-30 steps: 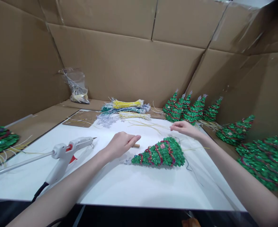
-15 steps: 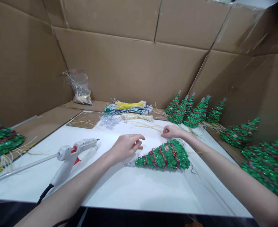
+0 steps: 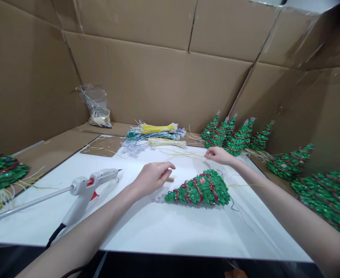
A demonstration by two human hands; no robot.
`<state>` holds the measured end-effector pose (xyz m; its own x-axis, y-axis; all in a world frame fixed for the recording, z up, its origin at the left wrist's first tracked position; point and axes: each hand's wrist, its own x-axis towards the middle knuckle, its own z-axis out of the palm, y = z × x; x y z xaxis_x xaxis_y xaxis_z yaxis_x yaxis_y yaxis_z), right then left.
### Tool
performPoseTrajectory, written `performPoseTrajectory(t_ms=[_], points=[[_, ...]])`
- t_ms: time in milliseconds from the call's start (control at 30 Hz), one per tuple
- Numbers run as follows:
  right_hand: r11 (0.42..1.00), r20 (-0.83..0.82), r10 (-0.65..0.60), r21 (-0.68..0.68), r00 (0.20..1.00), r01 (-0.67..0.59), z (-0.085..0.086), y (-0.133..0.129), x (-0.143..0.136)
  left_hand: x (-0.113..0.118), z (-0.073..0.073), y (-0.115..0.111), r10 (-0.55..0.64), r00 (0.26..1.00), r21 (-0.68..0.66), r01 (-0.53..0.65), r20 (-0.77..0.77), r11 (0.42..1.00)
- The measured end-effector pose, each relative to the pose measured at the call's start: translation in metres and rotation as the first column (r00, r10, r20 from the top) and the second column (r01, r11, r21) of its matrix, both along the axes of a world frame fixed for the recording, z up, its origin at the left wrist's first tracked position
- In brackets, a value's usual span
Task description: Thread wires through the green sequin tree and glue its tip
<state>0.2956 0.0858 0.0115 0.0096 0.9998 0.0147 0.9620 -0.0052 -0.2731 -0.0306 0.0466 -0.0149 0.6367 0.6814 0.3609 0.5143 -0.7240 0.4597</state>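
Observation:
A small green sequined Christmas tree (image 3: 200,189) with a red garland lies on its side on the white board, its silvery tip toward the left. My left hand (image 3: 152,178) hovers by that tip, thumb and forefinger apart, holding nothing visible. Under its fingertips is a short tan stick (image 3: 170,179), partly hidden. Beyond the tree's base, my right hand (image 3: 217,155) has its fingers pinched together at the ends of thin pale yellow wires (image 3: 184,154), which trail leftward over the board. Other loose wires poke out around the tree's base.
A white glue gun (image 3: 85,189) stands at the left, its cord running off the front edge. Yellow wire bundles (image 3: 158,128) and silvery snowflake pieces (image 3: 133,148) lie at the back. Several finished trees (image 3: 239,137) line the right; another tree (image 3: 2,172) is far left. Cardboard walls surround the board.
My right hand has moved a little to the right and back, away from the tree. My left hand has barely shifted, and the tree lies as before.

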Motion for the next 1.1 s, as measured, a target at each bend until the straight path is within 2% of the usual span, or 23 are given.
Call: performPoseTrajectory(t_ms=[100,267,400,500,533,600,700,767,800,867,967,1033,1100], points=[[0.994,-0.018,-0.011,0.108,1.000,0.012,0.022,-0.008,0.010,0.001,-0.002,0.001,0.010,0.999,0.016,-0.011,0.032,1.000],[0.953,-0.016,-0.080,0.294,0.997,0.081,0.053,-0.022,0.020,0.003,-0.002,0.003,0.010,0.998,0.043,-0.012,0.061,0.999],[0.897,-0.026,-0.111,0.428,0.994,0.111,0.068,-0.035,0.020,0.004,-0.001,0.003,0.024,0.992,0.057,-0.031,0.126,0.998],[0.823,0.017,-0.111,0.562,0.994,0.083,0.075,-0.047,0.011,0.004,0.000,0.002,0.038,0.974,0.151,-0.074,0.225,0.986],[0.803,0.032,-0.103,0.592,0.994,0.064,0.076,-0.052,0.005,0.004,0.002,0.002,0.043,0.963,0.211,-0.101,0.264,0.972],[0.815,0.074,-0.040,0.579,0.996,-0.010,0.076,-0.062,-0.011,0.004,0.005,-0.002,0.055,0.938,0.362,-0.185,0.342,0.914],[0.841,0.185,0.074,0.517,0.980,-0.161,0.070,-0.078,-0.041,0.009,0.013,-0.012,0.086,0.903,0.541,-0.326,0.421,0.776],[0.821,0.284,0.147,0.500,0.948,-0.277,0.065,-0.087,-0.062,0.015,0.017,-0.020,0.081,0.904,0.602,-0.344,0.419,0.720],[0.801,0.323,0.191,0.495,0.927,-0.337,0.062,-0.091,-0.072,0.018,0.019,-0.023,0.072,0.915,0.624,-0.327,0.398,0.710],[0.748,0.371,0.282,0.493,0.885,-0.445,0.059,-0.098,-0.089,0.023,0.021,-0.028,0.059,0.936,0.638,-0.281,0.346,0.717],[0.671,0.396,0.377,0.507,0.837,-0.542,0.060,-0.106,-0.107,0.024,0.022,-0.031,0.068,0.950,0.541,-0.232,0.306,0.808],[0.660,0.356,0.422,0.510,0.834,-0.552,0.062,-0.108,-0.112,0.019,0.023,-0.031,0.082,0.949,0.433,-0.215,0.305,0.875],[0.686,0.279,0.459,0.493,0.844,-0.536,0.062,-0.110,-0.112,0.012,0.025,-0.032,0.086,0.943,0.372,-0.210,0.323,0.904]])
